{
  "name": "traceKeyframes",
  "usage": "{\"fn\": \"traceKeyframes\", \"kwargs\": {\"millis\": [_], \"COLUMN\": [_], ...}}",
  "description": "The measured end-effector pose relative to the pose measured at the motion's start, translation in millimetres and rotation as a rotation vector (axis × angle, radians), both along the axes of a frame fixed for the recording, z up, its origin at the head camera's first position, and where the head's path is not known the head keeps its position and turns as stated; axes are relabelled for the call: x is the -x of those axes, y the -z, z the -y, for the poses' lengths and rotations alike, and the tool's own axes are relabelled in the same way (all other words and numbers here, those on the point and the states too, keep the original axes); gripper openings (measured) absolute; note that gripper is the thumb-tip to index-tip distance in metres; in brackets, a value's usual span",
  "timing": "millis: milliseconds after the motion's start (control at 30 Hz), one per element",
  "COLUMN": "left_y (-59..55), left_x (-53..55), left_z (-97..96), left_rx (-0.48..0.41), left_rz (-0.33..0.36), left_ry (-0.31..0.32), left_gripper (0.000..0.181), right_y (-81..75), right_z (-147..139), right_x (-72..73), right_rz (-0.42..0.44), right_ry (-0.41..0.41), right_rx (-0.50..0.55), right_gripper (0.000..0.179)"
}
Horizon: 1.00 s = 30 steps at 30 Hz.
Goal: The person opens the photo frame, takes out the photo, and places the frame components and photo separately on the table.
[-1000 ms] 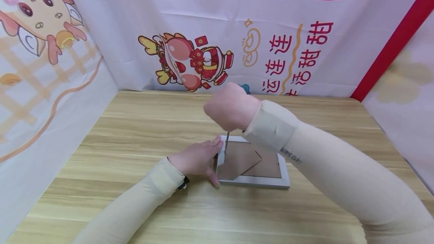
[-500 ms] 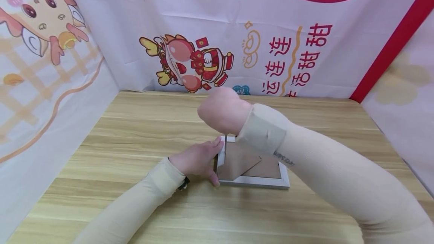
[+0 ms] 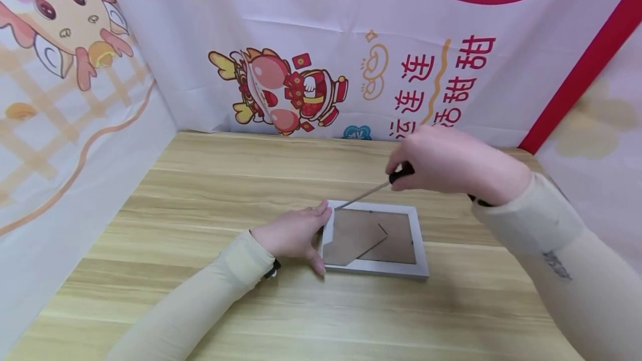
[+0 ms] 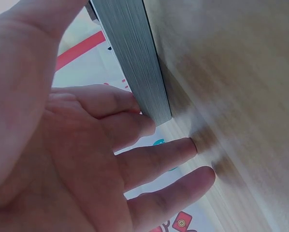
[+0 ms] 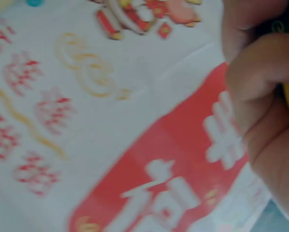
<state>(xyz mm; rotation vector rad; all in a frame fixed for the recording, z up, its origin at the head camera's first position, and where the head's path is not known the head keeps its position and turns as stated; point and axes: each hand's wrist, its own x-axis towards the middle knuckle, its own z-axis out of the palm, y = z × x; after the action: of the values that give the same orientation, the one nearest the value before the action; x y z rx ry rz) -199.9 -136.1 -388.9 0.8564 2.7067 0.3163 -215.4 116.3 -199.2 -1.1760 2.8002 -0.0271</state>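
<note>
1. Brown backing panel (image 3: 396, 247) is seen within the pale rim of a frame (image 3: 386, 269), which is laid back upward near the middle of the wood-grained counter (image 3: 210, 199).
2. The frame's left end is spanned and held between thumb and fingers by the left grip (image 3: 291, 233); in the left wrist view, the ring and little fingers are stretched out clear of it.
3. A dark-handled tool, apparently a screwdriver (image 3: 368, 194), is grasped by the handle in the curled right grip (image 3: 441, 155). Its shaft is slanted down leftward, and its tip is brought to the inner edge of the far-left corner.
4. The step in hand is judged to be work with the tip along that inner edge. Whether the tip is wedged under anything cannot be told.
5. For the next move, a steady frame and a well-seated tip are judged to be called for, with pressure applied gently so that a slip is avoided.
6. The tip is set just beside the left fingertips, so they could be struck. A brown flap (image 3: 351, 244), seemingly a stand, is laid over the panel and the near-left rim, and access there may be hindered.
7. Behind the counter, a printed cloth backdrop (image 3: 180, 43) is hung, well apart from the frame; by it, nothing is obstructed.
</note>
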Motion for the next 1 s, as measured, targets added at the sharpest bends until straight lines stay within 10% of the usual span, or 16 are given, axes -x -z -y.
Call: {"fn": "traceKeyframes", "kwargs": {"millis": [267,500,1000], "left_y": [0.2,-1.7,-2.2], "left_x": [0.5,0.6,1.2], "left_z": [0.6,-0.3,0.2], "left_rx": [0.023,0.03,0.011], "left_rz": [0.004,0.002,0.001], "left_ry": [0.017,0.018,0.032], "left_gripper": [0.13,0.129,0.129], "right_y": [57.6,78.2,49.5], "right_z": [-47.8,-55.9,-12.7], "right_x": [2.8,6.9,13.4], "right_rz": [-0.009,-0.025,0.01], "right_ry": [-0.044,-0.088,-0.014], "right_rx": [0.224,0.289,0.111], "right_gripper": [0.019,0.022,0.011]}}
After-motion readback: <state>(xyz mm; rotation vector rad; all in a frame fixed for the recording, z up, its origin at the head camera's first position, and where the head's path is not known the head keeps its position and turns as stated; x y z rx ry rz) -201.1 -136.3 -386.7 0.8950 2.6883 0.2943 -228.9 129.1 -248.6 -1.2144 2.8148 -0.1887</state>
